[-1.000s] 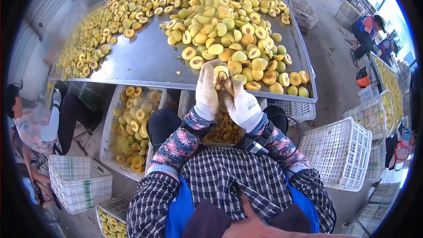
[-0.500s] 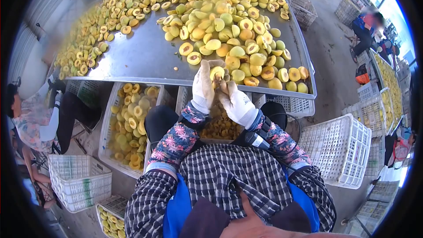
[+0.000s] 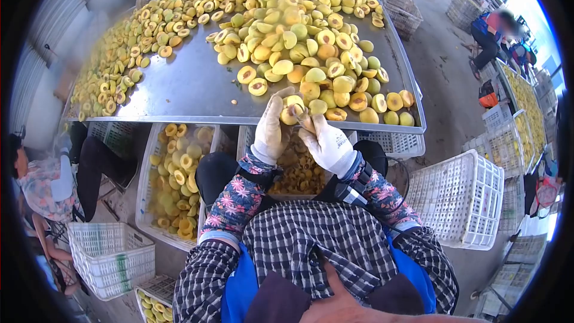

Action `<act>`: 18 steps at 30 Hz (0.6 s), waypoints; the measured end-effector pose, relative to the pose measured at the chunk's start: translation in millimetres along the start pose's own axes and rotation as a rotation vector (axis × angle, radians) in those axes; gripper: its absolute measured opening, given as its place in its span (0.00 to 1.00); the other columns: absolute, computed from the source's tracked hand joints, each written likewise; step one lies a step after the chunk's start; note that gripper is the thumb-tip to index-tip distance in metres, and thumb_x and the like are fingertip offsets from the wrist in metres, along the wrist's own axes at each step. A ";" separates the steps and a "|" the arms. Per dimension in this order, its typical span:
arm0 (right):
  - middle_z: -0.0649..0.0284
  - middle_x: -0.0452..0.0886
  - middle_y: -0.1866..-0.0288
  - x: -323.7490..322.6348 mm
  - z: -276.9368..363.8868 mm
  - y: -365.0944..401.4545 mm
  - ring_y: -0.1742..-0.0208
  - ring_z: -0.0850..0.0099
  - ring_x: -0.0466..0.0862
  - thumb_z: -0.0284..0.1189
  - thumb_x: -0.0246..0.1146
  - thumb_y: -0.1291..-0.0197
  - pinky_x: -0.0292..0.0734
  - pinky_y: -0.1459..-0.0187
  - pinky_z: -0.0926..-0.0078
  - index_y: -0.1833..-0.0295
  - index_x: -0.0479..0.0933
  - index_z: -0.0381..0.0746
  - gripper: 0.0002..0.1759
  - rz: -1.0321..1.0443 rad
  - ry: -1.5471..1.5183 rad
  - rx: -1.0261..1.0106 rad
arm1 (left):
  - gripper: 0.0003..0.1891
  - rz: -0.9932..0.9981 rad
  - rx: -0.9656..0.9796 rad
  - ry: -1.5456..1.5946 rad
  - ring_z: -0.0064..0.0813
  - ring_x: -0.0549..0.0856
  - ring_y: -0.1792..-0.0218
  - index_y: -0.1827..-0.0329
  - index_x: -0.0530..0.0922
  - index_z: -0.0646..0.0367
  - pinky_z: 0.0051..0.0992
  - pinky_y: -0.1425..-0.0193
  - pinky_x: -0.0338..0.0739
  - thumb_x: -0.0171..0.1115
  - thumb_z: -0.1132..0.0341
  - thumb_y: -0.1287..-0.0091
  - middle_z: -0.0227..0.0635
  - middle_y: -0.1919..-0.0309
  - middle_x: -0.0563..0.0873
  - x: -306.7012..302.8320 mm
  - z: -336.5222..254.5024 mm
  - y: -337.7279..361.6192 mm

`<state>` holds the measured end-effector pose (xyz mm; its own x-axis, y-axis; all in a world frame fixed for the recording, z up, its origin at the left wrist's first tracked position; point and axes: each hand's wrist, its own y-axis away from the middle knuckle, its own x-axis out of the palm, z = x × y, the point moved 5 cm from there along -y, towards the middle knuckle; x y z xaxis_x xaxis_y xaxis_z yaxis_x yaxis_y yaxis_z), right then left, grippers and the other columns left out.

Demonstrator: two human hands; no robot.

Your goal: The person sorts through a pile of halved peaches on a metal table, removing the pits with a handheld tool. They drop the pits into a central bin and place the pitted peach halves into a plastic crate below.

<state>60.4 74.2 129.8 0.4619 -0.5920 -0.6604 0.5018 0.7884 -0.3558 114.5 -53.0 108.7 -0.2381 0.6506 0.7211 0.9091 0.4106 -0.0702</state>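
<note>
My left hand, in a pale work glove stained yellowish, holds a yellow apricot half just over the front edge of the metal table. Close beside it is my right hand, in a white glove, its fingers pinched together against the fruit. A small brownish thing shows at its fingertips; its kind cannot be made out. Beyond my hands lies a heap of apricot halves, several with brown pits or hollows facing up. Below my hands, a crate of darker fruit pieces stands between my knees.
Left of my legs stands a crate filled with apricot halves. White plastic crates stand at the left and right. One person sits at the left; another is at the far right. A raised rim edges the table.
The apricot half in my left hand now shows more of its yellow surface, and the brown thing between my hands has shifted toward my right fingers. My hands sit slightly lower in view.
</note>
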 end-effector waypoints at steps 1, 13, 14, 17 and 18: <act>0.44 0.80 0.70 -0.7 1.3 -1.1 0.67 0.45 0.82 0.35 0.59 0.33 0.75 0.69 0.54 0.51 0.64 0.37 0.16 -0.003 0.001 0.001 | 0.24 0.026 0.083 -0.209 0.32 0.78 0.43 0.33 0.64 0.62 0.29 0.36 0.72 0.39 0.53 0.21 0.42 0.43 0.77 4.0 -4.1 0.7; 0.45 0.81 0.69 11.5 -0.1 -4.3 0.69 0.47 0.83 0.37 0.58 0.34 0.78 0.69 0.53 0.49 0.63 0.36 0.18 0.126 0.190 0.010 | 0.27 -0.163 0.252 -0.583 0.26 0.78 0.49 0.43 0.73 0.64 0.26 0.40 0.72 0.37 0.48 0.21 0.37 0.53 0.81 -2.6 -2.1 4.3; 0.46 0.81 0.68 14.9 -2.7 -4.3 0.69 0.48 0.83 0.36 0.58 0.35 0.78 0.68 0.53 0.48 0.63 0.36 0.18 0.153 0.103 0.034 | 0.27 -0.189 0.285 -0.596 0.25 0.78 0.50 0.44 0.74 0.64 0.26 0.41 0.72 0.36 0.48 0.21 0.36 0.54 0.81 -1.8 -2.9 5.7; 0.47 0.81 0.67 21.1 -9.2 -5.0 0.69 0.48 0.83 0.35 0.58 0.35 0.78 0.67 0.54 0.49 0.67 0.36 0.17 0.119 0.014 0.057 | 0.23 -0.237 0.351 -0.696 0.31 0.79 0.51 0.47 0.75 0.64 0.29 0.43 0.73 0.40 0.52 0.21 0.39 0.54 0.81 -8.5 -5.3 2.4; 0.47 0.81 0.68 25.1 -7.0 -5.9 0.69 0.48 0.83 0.36 0.58 0.35 0.78 0.68 0.54 0.51 0.70 0.36 0.15 0.124 0.027 -0.058 | 0.18 -0.140 0.532 -1.185 0.40 0.80 0.51 0.48 0.76 0.65 0.33 0.44 0.74 0.44 0.59 0.23 0.46 0.53 0.81 -3.2 -13.8 5.0</act>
<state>63.9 55.8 110.7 0.4979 -0.4850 -0.7189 0.3981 0.8643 -0.3074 124.5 -61.8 115.6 -0.7219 0.6336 -0.2782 0.6714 0.5438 -0.5036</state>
